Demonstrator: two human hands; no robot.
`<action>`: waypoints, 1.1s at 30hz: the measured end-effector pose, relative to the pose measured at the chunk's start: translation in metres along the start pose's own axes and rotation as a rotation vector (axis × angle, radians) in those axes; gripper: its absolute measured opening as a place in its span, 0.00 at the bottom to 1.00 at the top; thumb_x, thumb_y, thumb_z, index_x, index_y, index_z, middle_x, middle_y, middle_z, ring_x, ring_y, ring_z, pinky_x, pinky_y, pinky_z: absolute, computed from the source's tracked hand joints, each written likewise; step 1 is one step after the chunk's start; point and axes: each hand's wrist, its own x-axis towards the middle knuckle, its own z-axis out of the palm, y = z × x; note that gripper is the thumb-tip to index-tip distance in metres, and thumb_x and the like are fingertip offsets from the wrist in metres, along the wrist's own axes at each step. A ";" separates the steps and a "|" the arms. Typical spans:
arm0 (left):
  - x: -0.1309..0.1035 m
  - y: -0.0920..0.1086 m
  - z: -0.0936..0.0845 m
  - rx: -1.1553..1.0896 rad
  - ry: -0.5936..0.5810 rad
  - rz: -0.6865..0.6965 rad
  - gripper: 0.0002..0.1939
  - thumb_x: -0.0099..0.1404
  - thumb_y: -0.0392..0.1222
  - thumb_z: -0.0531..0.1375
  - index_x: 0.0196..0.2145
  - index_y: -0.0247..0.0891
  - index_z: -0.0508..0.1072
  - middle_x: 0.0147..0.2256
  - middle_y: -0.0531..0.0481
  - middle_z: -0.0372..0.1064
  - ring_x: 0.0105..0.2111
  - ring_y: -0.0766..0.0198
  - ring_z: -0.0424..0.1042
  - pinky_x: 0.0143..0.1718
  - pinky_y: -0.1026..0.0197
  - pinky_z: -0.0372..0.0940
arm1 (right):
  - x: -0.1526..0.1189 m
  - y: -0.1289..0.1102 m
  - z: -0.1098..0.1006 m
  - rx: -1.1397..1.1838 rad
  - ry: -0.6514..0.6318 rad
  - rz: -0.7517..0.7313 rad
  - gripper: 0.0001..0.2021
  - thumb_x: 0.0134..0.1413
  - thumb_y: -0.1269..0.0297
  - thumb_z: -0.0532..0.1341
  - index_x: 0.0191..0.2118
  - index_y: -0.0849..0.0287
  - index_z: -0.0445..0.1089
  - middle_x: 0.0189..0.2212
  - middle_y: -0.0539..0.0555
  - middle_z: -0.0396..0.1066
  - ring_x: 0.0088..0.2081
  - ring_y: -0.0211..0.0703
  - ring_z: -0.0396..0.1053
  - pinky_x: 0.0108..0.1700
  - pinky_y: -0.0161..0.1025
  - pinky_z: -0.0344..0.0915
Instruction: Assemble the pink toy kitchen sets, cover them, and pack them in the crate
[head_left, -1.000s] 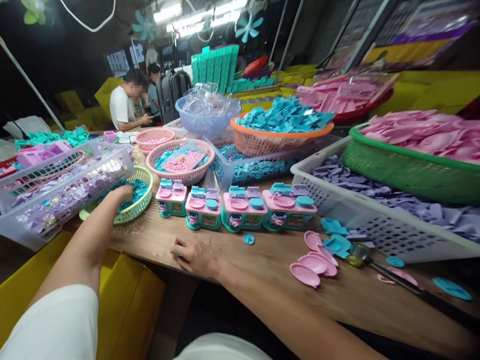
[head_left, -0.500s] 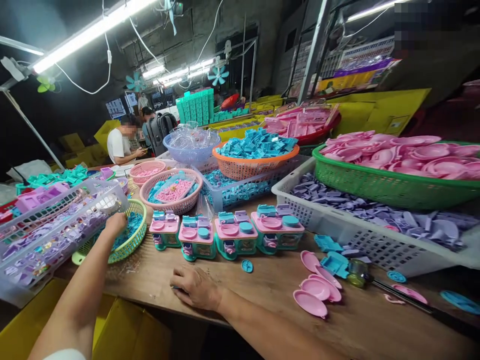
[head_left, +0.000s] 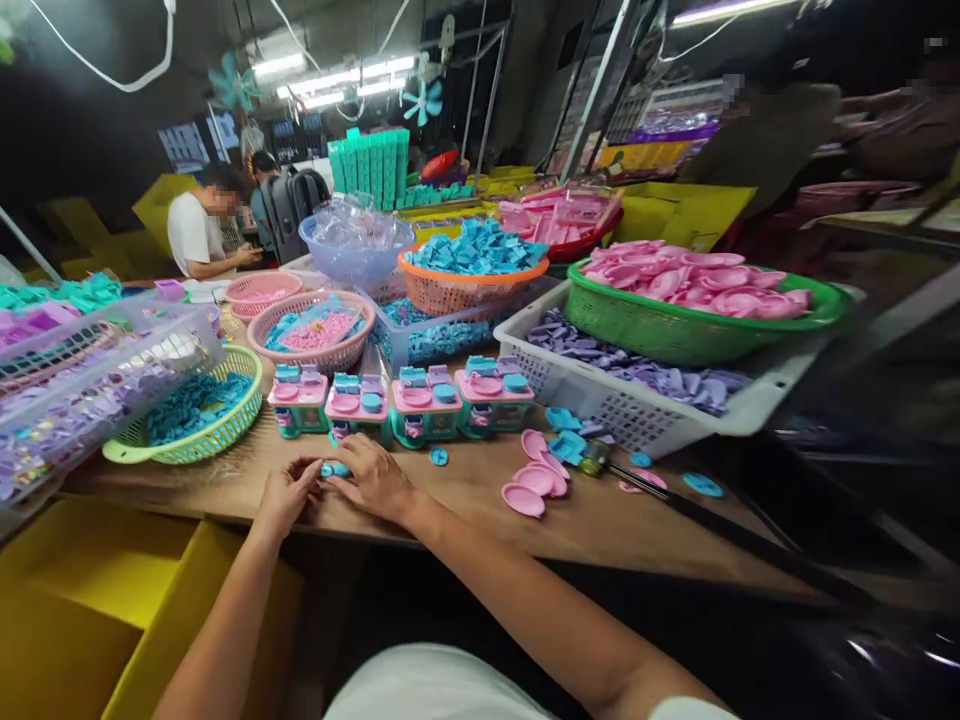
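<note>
Between my two hands, just over the table's front edge, is a small blue plastic piece (head_left: 335,469). The fingertips of my left hand (head_left: 289,492) pinch its left side, and my right hand (head_left: 375,480) has its fingers closed on the right side. Several pink and teal toy kitchen units (head_left: 426,405) stand in a row just behind my hands. A round blue disc (head_left: 439,456) lies right of my right hand. The yellow-green basket (head_left: 259,385) of blue parts sits behind and left of my left hand.
Pink oval dishes (head_left: 523,500) and a dark-shafted tool (head_left: 675,500) lie to the right. A white crate (head_left: 637,435), a green basket (head_left: 675,335) and an orange basket (head_left: 472,290) stand behind. Yellow cardboard (head_left: 112,590) is below left. A person (head_left: 196,232) sits farther back.
My left hand has come out of the yellow-green basket and moved right to meet my right hand. The blue piece now shows between them. The view has shifted, showing more on the right.
</note>
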 end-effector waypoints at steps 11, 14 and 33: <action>0.003 0.025 0.013 -0.012 0.044 0.227 0.22 0.55 0.60 0.66 0.32 0.36 0.76 0.26 0.49 0.75 0.23 0.66 0.69 0.27 0.63 0.66 | 0.017 -0.002 -0.029 0.191 0.102 0.097 0.04 0.61 0.67 0.65 0.39 0.60 0.77 0.36 0.55 0.77 0.39 0.41 0.73 0.45 0.37 0.66; 0.012 0.034 0.010 0.049 0.069 0.306 0.19 0.60 0.57 0.63 0.34 0.36 0.76 0.27 0.48 0.75 0.24 0.65 0.70 0.27 0.63 0.66 | 0.039 -0.006 -0.050 0.097 0.025 0.075 0.05 0.63 0.67 0.63 0.39 0.60 0.76 0.36 0.54 0.78 0.39 0.41 0.73 0.45 0.36 0.64; 0.165 0.057 -0.044 1.020 0.021 0.553 0.20 0.68 0.41 0.49 0.49 0.31 0.74 0.49 0.34 0.72 0.50 0.50 0.70 0.56 0.49 0.64 | 0.153 0.002 -0.044 -0.454 -0.293 0.154 0.18 0.70 0.69 0.49 0.52 0.62 0.76 0.51 0.62 0.76 0.59 0.54 0.64 0.56 0.49 0.60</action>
